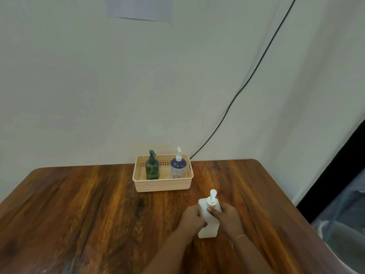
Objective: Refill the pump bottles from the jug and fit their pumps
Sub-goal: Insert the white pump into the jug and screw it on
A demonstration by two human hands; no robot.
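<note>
Two bare hands meet around one white rectangular plastic pump bottle [208,220] in our single head view, and we see it standing upright on the dark, streaky wooden table [88,204], towards the near right part of the top. Our left hand [192,218] wraps the bottle's left side, fingers curled against its lower body, while our right hand [229,216] presses the right side, its thumb laid across the front just under the shoulder. Both hands are clamped on the bottle, which sits squarely between the two palms, its base showing below them and its shoulder above. A white pump head [212,196] rises from the neck, clear of either hand, its nozzle pointing away from us. On the right wrist we see a thin bangle [240,236]. Farther back, near the table's far edge and well apart from the hands, stands a peach perforated plastic basket [163,186]. Inside it on the left is a dark green translucent pump bottle [152,169] with a dark pump, and on the right a navy and white pump bottle [178,167] with a white pump; both stand upright. Behind the table a thin black cable [256,68] runs down the pale wall [79,86].
</note>
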